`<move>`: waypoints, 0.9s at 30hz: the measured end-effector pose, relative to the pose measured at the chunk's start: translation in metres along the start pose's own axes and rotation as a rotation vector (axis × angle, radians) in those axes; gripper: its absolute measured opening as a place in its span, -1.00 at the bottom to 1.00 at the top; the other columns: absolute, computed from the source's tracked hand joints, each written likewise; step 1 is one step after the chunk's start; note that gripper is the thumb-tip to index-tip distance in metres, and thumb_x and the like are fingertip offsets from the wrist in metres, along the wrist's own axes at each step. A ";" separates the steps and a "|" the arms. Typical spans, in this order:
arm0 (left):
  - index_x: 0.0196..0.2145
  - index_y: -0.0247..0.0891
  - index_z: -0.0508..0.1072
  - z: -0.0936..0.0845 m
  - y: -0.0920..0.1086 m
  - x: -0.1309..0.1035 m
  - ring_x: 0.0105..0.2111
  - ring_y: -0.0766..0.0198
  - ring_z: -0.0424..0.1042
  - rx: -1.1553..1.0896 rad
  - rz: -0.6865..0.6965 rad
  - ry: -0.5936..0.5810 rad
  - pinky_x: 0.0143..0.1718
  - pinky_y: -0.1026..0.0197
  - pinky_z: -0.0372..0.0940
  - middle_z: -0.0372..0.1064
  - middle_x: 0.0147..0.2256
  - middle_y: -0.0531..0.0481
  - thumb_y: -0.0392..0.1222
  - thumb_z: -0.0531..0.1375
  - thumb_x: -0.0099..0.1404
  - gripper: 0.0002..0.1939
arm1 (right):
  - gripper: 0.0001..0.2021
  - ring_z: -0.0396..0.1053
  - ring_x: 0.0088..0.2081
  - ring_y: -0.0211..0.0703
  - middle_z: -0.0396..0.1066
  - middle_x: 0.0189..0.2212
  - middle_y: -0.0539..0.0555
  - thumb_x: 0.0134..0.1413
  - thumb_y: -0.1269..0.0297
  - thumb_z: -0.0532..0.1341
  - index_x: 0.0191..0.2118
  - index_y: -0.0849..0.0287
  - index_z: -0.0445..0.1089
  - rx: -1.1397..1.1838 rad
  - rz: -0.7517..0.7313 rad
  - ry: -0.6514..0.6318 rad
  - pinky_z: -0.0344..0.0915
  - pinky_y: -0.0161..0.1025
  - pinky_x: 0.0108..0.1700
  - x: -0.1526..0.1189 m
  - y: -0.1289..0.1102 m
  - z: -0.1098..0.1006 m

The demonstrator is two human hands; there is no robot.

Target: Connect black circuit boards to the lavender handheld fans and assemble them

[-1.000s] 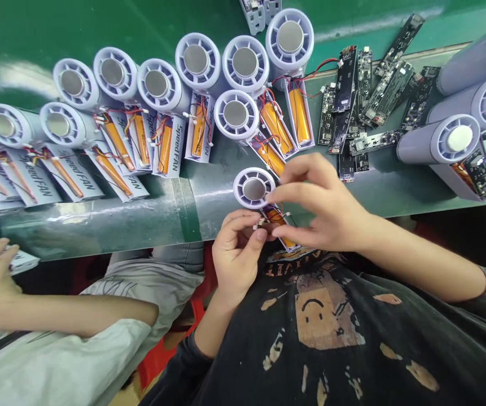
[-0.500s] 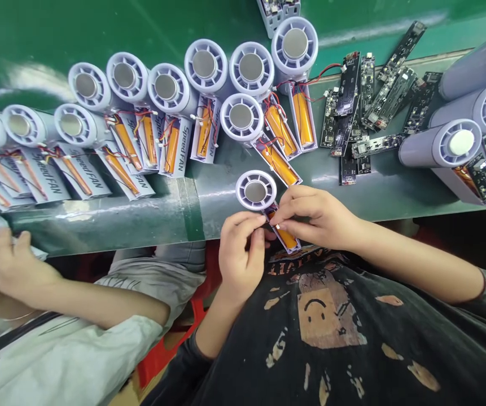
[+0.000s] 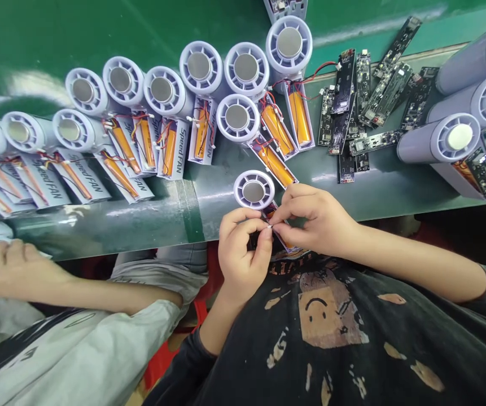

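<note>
A lavender fan unit [image 3: 253, 190] stands at the front edge of the bench, its round ribbed end up. Its open handle holds an orange battery [image 3: 288, 243], mostly covered by my fingers. My left hand [image 3: 245, 254] is closed, thumb and forefinger pinching a tiny white wire connector [image 3: 269, 226]. From the other side, the fingertips of my right hand [image 3: 316, 219] are pinched at the same connector. The wires themselves are largely hidden behind the fingers.
Several similar fans [image 3: 200, 65] with exposed batteries line the green bench [image 3: 149, 231] behind and to the left. Loose circuit boards [image 3: 344, 127] lie in a pile to the right, beside more fans [image 3: 454, 138]. A co-worker's hand [image 3: 18, 268] rests at the left edge.
My left thumb and forefinger have come in to the connector, meeting my right fingertips. The hands now cover more of the handle. The co-worker's arm at the left has shifted.
</note>
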State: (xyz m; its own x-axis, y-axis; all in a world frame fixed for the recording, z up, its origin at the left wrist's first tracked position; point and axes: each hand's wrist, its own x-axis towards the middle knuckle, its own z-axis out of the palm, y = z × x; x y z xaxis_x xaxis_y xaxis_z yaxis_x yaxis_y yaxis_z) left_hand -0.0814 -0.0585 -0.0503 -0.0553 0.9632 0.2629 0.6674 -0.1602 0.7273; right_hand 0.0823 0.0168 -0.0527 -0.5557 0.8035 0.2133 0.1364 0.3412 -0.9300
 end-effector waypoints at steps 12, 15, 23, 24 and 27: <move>-0.17 -0.19 0.39 0.002 -0.006 -0.003 -0.09 0.22 0.41 -0.146 -0.046 0.010 -0.04 0.07 0.38 0.38 -0.13 -0.05 -0.29 0.17 0.34 -0.89 | -0.90 0.21 -0.44 -0.32 0.27 -0.53 -0.06 -0.03 0.49 0.23 -0.49 0.21 0.42 0.065 0.129 0.041 0.19 -0.34 -0.35 0.002 0.001 0.002; -0.10 -0.17 0.36 0.001 -0.008 -0.003 -0.08 0.20 0.43 -0.158 -0.039 -0.002 -0.05 0.06 0.40 0.40 -0.11 -0.06 -0.29 0.17 0.33 -0.82 | -0.90 0.23 -0.42 -0.31 0.28 -0.53 -0.05 -0.03 0.49 0.22 -0.49 0.22 0.41 0.081 0.133 0.036 0.19 -0.33 -0.33 0.001 0.002 0.002; -0.23 -0.18 0.45 -0.002 -0.004 0.003 -0.12 0.24 0.45 0.053 0.073 0.001 -0.05 0.13 0.37 0.43 -0.16 -0.01 -0.33 0.22 0.30 -0.90 | -0.92 0.33 -0.39 -0.29 0.34 -0.49 -0.03 0.04 0.45 0.25 -0.42 0.21 0.48 0.089 0.129 -0.042 0.27 -0.32 -0.30 0.002 0.005 0.001; -0.25 -0.19 0.46 -0.002 -0.004 0.002 -0.13 0.24 0.44 0.049 0.054 0.010 -0.05 0.13 0.37 0.43 -0.17 -0.01 -0.32 0.21 0.31 -0.92 | -0.92 0.33 -0.38 -0.28 0.35 -0.47 -0.02 0.06 0.45 0.24 -0.39 0.21 0.49 0.067 0.082 -0.022 0.28 -0.31 -0.29 0.002 0.006 0.002; -0.26 -0.19 0.47 -0.001 -0.006 0.001 -0.13 0.24 0.42 0.024 0.009 0.052 -0.06 0.13 0.36 0.39 -0.18 -0.01 -0.29 0.22 0.31 -0.96 | -0.89 0.32 -0.37 -0.27 0.38 -0.42 0.01 0.14 0.41 0.22 -0.32 0.20 0.52 -0.079 -0.094 0.055 0.24 -0.30 -0.31 0.000 0.009 0.006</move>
State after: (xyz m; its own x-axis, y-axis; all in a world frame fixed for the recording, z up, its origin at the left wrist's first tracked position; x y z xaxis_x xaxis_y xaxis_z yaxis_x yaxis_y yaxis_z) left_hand -0.0858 -0.0569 -0.0538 -0.0873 0.9493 0.3020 0.6853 -0.1627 0.7098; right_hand 0.0788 0.0170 -0.0631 -0.5231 0.7914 0.3164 0.1510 0.4515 -0.8794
